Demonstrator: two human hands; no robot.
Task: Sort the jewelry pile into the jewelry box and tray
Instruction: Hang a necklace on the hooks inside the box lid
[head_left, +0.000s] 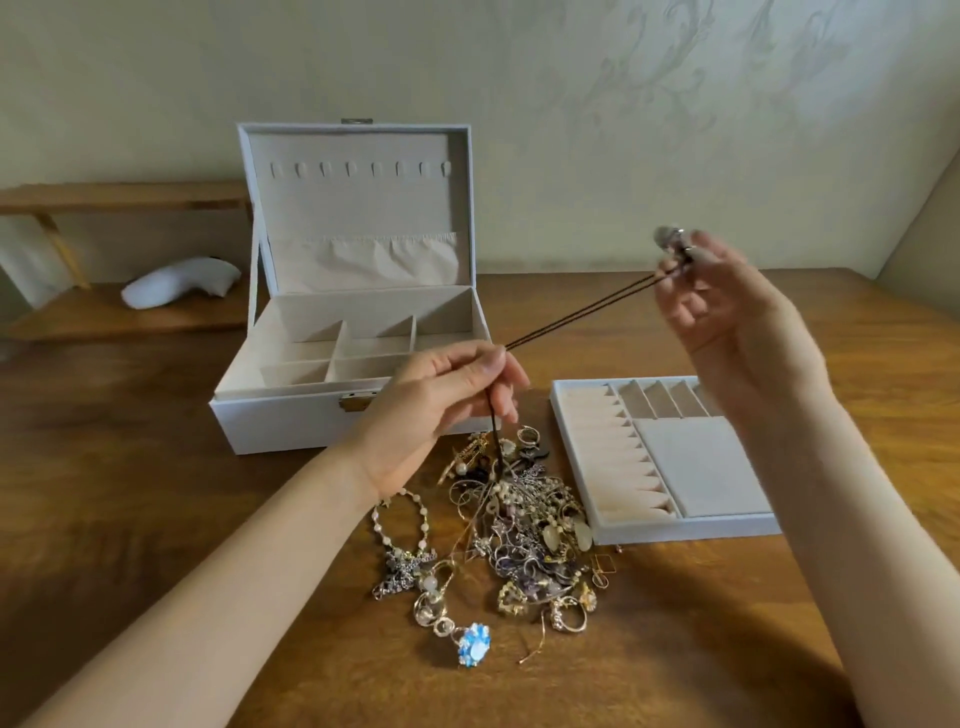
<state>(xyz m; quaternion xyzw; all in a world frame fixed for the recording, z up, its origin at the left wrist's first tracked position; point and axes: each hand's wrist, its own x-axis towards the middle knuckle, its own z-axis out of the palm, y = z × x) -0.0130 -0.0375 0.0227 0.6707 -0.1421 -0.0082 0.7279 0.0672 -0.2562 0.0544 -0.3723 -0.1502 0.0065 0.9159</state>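
Pinching thin dark-brown cord (576, 312) — left hand (447, 395) centre, right hand (727, 312) 2 o'clock, under blurred grey pendant (670, 239); cord tail lost in tangled jewelry pile (524, 519).

Soft, dim warm light; faint arm shadows fall on the worktop (156, 493) lower right. Wide-angle bending curves the frame edges, and the picture is slightly soft throughout.

Head cam — looks fwd/down, close over wooden table (156, 493).
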